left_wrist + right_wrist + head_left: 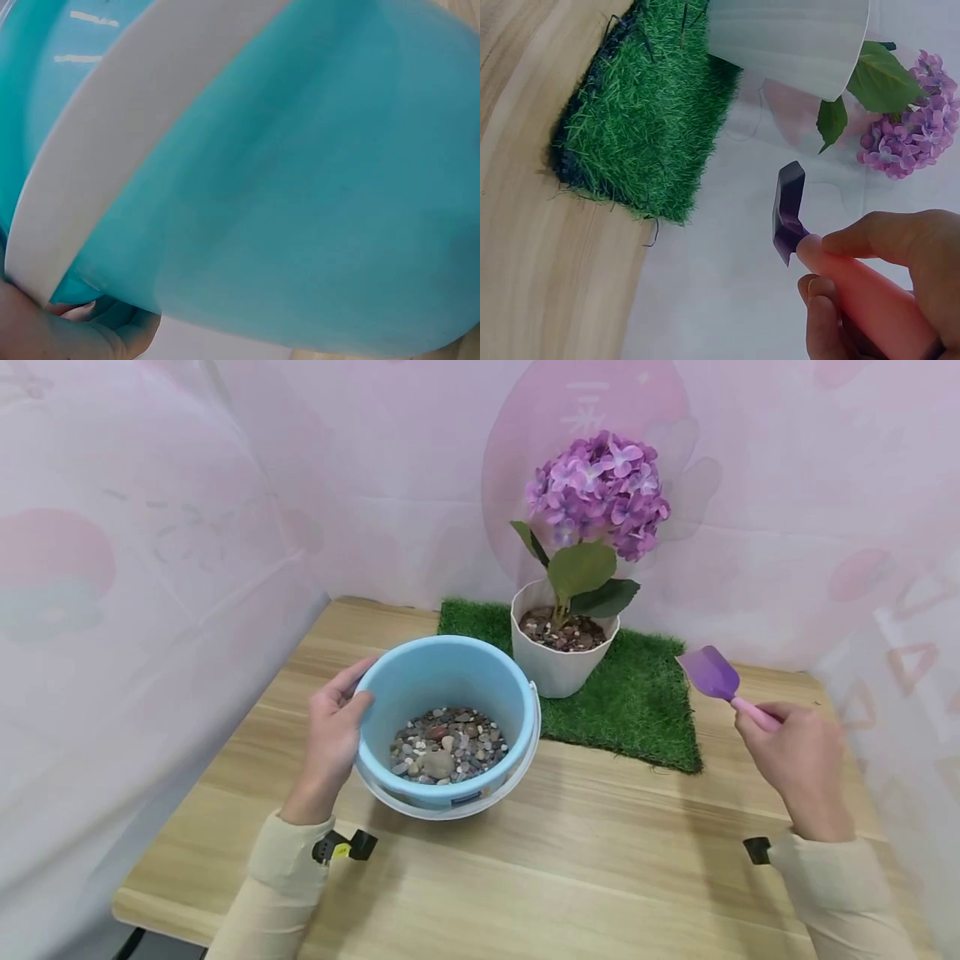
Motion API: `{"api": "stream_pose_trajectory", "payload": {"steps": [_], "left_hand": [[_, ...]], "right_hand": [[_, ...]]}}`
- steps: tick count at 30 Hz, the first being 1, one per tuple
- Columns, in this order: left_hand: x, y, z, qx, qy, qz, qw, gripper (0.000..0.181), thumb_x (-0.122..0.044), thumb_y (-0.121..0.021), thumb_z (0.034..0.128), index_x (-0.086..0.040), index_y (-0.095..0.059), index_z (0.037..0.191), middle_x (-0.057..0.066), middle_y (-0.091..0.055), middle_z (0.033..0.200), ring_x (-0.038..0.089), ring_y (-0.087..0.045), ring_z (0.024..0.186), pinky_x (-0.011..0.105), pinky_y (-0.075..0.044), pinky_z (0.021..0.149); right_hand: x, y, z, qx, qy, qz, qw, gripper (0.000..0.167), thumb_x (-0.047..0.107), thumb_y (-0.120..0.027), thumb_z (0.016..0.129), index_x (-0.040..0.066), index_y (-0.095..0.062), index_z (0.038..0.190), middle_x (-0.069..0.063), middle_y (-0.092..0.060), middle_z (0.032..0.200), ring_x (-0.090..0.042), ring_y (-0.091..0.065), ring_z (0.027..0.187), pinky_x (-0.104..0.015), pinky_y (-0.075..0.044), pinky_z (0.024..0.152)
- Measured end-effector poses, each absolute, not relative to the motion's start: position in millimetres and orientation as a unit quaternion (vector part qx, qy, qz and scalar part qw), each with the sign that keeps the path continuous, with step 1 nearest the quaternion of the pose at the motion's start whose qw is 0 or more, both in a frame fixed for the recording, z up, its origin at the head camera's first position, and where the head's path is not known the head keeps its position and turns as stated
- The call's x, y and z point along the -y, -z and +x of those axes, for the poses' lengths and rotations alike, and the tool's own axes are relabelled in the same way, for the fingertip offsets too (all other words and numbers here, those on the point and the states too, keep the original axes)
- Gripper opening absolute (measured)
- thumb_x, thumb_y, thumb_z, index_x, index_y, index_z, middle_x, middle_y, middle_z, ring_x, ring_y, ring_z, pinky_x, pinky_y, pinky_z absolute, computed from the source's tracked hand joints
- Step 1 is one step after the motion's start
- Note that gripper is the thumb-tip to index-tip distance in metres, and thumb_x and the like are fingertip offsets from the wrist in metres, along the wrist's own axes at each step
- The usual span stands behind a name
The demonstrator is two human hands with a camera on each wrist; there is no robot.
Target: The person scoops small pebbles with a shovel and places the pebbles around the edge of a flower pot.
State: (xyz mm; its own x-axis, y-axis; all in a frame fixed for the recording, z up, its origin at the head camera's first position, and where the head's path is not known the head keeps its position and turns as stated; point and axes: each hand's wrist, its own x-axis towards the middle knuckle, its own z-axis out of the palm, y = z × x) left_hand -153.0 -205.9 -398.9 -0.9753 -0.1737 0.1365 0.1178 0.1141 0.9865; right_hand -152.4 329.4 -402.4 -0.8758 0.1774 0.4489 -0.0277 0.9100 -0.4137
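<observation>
The head camera looks forward and down across the tabletop [600, 852]. The left wrist's faces the bucket [315, 195] close up; the right wrist's, turned sideways, shares the grass mat [641, 120] and flower [926, 129] with the head.

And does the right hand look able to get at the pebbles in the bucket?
Probably yes: the right hand holds the shovel, the pebbles lie uncovered in the bucket, and its white handle hangs outside, blocking nothing.
</observation>
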Motion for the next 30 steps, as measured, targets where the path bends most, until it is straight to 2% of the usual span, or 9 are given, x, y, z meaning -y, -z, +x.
{"api": "stream_pose_trajectory", "payload": {"steps": [4,11,12,15,18,20,24,30], "left_hand": [[198.8,400.4,-155.7,0.735,0.669,0.015,0.107,0.047,0.003,-0.045,0.1034,0.003,-0.055,0.15,0.02,-0.059,0.152,0.034,-0.06,0.139,0.041,-0.057,0.11],[191.9,400.1,-158.2,0.742,0.661,0.017,0.107,0.048,0.002,-0.046,0.1043,0.002,-0.054,0.151,0.018,-0.057,0.155,0.033,-0.058,0.141,0.042,-0.055,0.113],[191.2,400.0,-158.9,0.744,0.659,0.016,0.107,0.048,0.002,-0.046,0.1043,0.002,-0.053,0.152,0.018,-0.056,0.156,0.033,-0.057,0.142,0.042,-0.055,0.114],[188.8,400.3,-161.0,0.745,0.658,0.016,0.109,0.048,0.001,-0.047,0.1042,0.002,-0.053,0.152,0.018,-0.056,0.156,0.033,-0.057,0.142,0.042,-0.055,0.114],[186.5,401.2,-162.0,0.744,0.659,0.017,0.111,0.049,0.0,-0.047,0.1039,0.001,-0.053,0.152,0.017,-0.056,0.156,0.032,-0.057,0.142,0.042,-0.055,0.113],[184.7,402.0,-162.3,0.742,0.662,0.017,0.11,0.049,0.0,-0.048,0.1037,0.001,-0.053,0.152,0.017,-0.056,0.156,0.032,-0.058,0.141,0.043,-0.056,0.112],[180.6,401.9,-161.8,0.739,0.664,0.02,0.114,0.049,0.0,-0.048,0.1031,0.001,-0.053,0.152,0.017,-0.056,0.156,0.033,-0.058,0.141,0.041,-0.057,0.111],[175.5,400.9,-158.9,0.735,0.666,0.027,0.123,0.05,0.001,-0.048,0.1019,0.001,-0.054,0.152,0.019,-0.057,0.155,0.035,-0.059,0.14,0.043,-0.057,0.111]], "right_hand": [[-328.3,398.0,-153.1,0.942,-0.214,-0.028,0.257,0.027,0.02,-0.074,0.087,-0.003,-0.083,0.097,-0.026,-0.078,0.083,-0.042,-0.069,0.064,-0.013,-0.033,0.048],[-321.3,390.6,-157.1,0.939,-0.218,-0.019,0.266,0.027,0.022,-0.075,0.088,-0.001,-0.084,0.098,-0.024,-0.079,0.086,-0.045,-0.072,0.068,-0.009,-0.032,0.05],[-320.3,388.5,-157.7,0.938,-0.219,-0.019,0.267,0.027,0.022,-0.075,0.088,-0.001,-0.084,0.098,-0.024,-0.079,0.086,-0.039,-0.071,0.064,-0.008,-0.032,0.05],[-317.7,381.6,-159.7,0.935,-0.231,-0.016,0.268,0.024,0.021,-0.075,0.088,0.001,-0.084,0.098,-0.024,-0.08,0.089,-0.004,-0.062,0.057,-0.005,-0.033,0.049],[-315.0,374.6,-160.6,0.932,-0.242,-0.009,0.268,0.023,0.02,-0.075,0.088,0.004,-0.085,0.101,-0.025,-0.08,0.094,0.026,-0.041,0.065,-0.002,-0.033,0.051],[-313.2,371.1,-160.4,0.929,-0.247,-0.005,0.274,0.023,0.019,-0.075,0.087,0.005,-0.085,0.102,-0.025,-0.08,0.097,0.032,-0.035,0.069,0.001,-0.032,0.055],[-308.7,364.5,-161.0,0.922,-0.247,0.016,0.297,0.023,0.018,-0.076,0.085,0.007,-0.085,0.103,-0.025,-0.08,0.096,0.038,-0.032,0.075,0.005,-0.03,0.062],[-299.2,352.7,-166.4,0.906,-0.231,0.084,0.345,0.02,0.019,-0.079,0.082,0.006,-0.086,0.095,-0.021,-0.08,0.085,0.041,-0.031,0.076,0.004,-0.031,0.06]]}}
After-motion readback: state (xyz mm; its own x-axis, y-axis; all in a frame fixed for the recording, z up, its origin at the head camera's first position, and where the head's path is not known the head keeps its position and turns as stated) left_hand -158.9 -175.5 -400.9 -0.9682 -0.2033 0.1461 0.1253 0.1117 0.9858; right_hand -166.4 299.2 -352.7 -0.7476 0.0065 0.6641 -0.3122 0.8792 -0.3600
